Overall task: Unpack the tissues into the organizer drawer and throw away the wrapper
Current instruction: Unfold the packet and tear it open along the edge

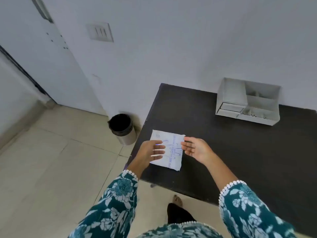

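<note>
White tissue pack [169, 149] lies flat — between 2 open hands.

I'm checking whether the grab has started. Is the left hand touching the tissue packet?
Cannot tell. In the head view the left hand overlaps the tissue packet on the table, fingers spread, but whether it presses or hovers isn't visible.

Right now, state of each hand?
Left hand: open, fingers spread over the tissue pack, gripping nothing.
Right hand: open, palm facing the pack's right edge, holding nothing.
</note>
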